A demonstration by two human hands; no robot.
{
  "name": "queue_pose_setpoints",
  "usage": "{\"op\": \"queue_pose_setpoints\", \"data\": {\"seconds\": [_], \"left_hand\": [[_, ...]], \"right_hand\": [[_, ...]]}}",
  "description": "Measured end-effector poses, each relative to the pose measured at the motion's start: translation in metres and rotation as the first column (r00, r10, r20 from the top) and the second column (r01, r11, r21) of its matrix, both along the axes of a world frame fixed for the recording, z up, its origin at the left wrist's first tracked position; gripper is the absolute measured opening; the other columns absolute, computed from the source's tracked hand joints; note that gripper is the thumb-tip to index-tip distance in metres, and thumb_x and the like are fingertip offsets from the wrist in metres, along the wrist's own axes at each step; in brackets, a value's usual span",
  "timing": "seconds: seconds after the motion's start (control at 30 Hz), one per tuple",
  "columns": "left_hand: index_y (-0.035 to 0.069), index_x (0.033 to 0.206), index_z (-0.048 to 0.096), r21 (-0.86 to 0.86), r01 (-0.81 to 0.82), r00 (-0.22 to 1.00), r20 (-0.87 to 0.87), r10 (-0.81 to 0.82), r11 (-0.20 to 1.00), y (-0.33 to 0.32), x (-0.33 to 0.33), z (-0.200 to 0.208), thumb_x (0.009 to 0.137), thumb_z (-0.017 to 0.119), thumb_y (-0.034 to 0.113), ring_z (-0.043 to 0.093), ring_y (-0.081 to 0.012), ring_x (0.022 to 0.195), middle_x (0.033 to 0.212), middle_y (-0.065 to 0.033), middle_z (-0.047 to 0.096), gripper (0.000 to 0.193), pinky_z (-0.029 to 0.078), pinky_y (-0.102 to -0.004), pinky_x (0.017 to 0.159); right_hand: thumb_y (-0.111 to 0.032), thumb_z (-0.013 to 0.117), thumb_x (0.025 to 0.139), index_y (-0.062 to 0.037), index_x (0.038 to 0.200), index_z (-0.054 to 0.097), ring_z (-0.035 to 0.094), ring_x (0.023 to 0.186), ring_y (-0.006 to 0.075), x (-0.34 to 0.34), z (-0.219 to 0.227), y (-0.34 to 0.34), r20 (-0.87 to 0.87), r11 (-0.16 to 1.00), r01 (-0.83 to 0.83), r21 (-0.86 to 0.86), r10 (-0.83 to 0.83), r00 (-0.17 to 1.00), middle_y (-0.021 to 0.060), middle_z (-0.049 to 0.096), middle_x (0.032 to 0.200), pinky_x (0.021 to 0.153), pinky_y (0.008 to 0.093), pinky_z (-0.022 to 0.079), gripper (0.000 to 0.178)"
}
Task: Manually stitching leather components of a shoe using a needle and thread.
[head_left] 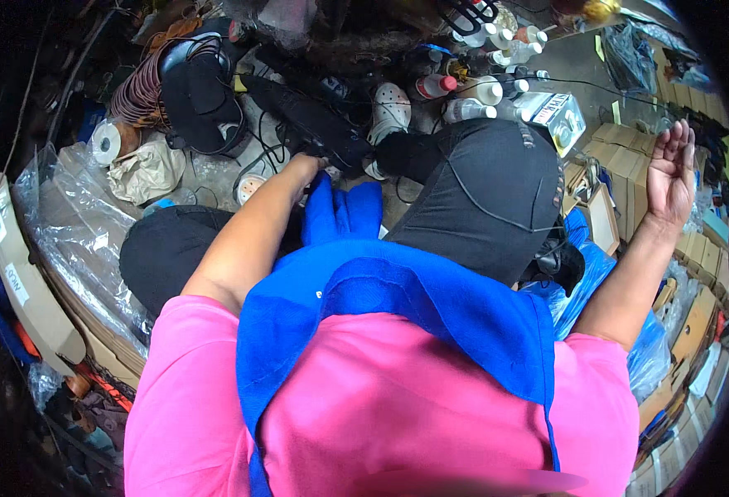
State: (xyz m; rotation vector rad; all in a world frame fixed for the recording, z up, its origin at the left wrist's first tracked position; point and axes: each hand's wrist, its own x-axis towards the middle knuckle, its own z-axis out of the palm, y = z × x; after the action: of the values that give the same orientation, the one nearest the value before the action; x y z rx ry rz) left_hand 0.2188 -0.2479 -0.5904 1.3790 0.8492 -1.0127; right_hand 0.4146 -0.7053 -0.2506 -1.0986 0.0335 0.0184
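My left hand [305, 169] reaches forward between my knees to the near side of a long black object [319, 124], whose kind I cannot make out. Its fingers are mostly hidden there, so their grip does not show. Just below that hand, the folds of my blue apron [344, 211] hang between my legs. Out to the right, my right hand [671, 182] is raised with the palm showing and the fingers stretched out. It holds nothing and is nearest to the stacked cardboard boxes [620, 157].
Several bottles [468, 109] stand beyond my right knee, beside a white carton [553, 116]. A black cap-like item [203, 103], coiled hose [137, 95] and tape roll [106, 142] lie far left. Plastic-wrapped cardboard [83, 215] is at left, a blue plastic bag [584, 277] at right.
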Motion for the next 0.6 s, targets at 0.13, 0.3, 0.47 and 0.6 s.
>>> {"op": "queue_pose_setpoints", "data": {"seconds": [0.13,0.3,0.47,0.6], "left_hand": [[0.001,0.122,0.049,-0.12,-0.327,0.933,-0.199,0.3,0.937,-0.015,0.016,-0.015,0.082,0.063,0.021,0.055,-0.0329,0.1,0.116,-0.0186,0.055,0.046,0.045,-0.0502,0.081],[-0.001,0.116,0.052,-0.158,-0.58,0.792,-0.336,0.509,0.799,-0.015,0.022,-0.016,0.079,0.067,0.024,0.055,-0.0341,0.101,0.115,-0.0204,0.056,0.047,0.045,-0.0496,0.084],[0.01,0.093,0.061,-0.134,-0.653,0.757,-0.076,0.649,0.746,0.039,0.027,0.037,0.081,0.066,0.034,0.055,-0.0179,0.073,0.081,-0.0059,0.063,0.028,0.041,-0.0319,0.065],[0.019,0.088,0.062,-0.087,-0.72,0.676,0.14,0.724,0.689,0.076,0.019,0.11,0.082,0.063,0.038,0.052,-0.014,0.081,0.084,0.0035,0.061,0.02,0.035,-0.0317,0.074]], "right_hand": [[-0.013,0.053,0.092,-0.0028,0.11,0.06,0.056,0.104,0.0209,0.002,-0.009,0.005,-0.062,0.984,-0.176,0.013,0.177,0.982,0.0111,0.061,0.112,0.094,0.037,0.041,0.022],[-0.016,0.053,0.092,-0.0038,0.11,0.059,0.056,0.103,0.0223,-0.001,-0.023,0.017,-0.124,0.987,-0.031,-0.155,0.012,0.992,0.0092,0.063,0.103,0.096,0.0427,0.039,0.023],[-0.015,0.046,0.095,0.0009,0.118,0.051,0.057,0.097,0.0204,-0.005,-0.033,0.049,-0.027,0.95,-0.303,-0.07,0.302,0.953,0.0092,0.061,0.096,0.097,0.0436,0.041,0.028],[-0.011,0.044,0.094,0.0024,0.113,0.051,0.057,0.094,0.0242,-0.015,-0.032,0.087,-0.061,0.972,-0.003,-0.235,-0.012,0.998,0.0127,0.058,0.101,0.092,0.0419,0.045,0.024]]}}
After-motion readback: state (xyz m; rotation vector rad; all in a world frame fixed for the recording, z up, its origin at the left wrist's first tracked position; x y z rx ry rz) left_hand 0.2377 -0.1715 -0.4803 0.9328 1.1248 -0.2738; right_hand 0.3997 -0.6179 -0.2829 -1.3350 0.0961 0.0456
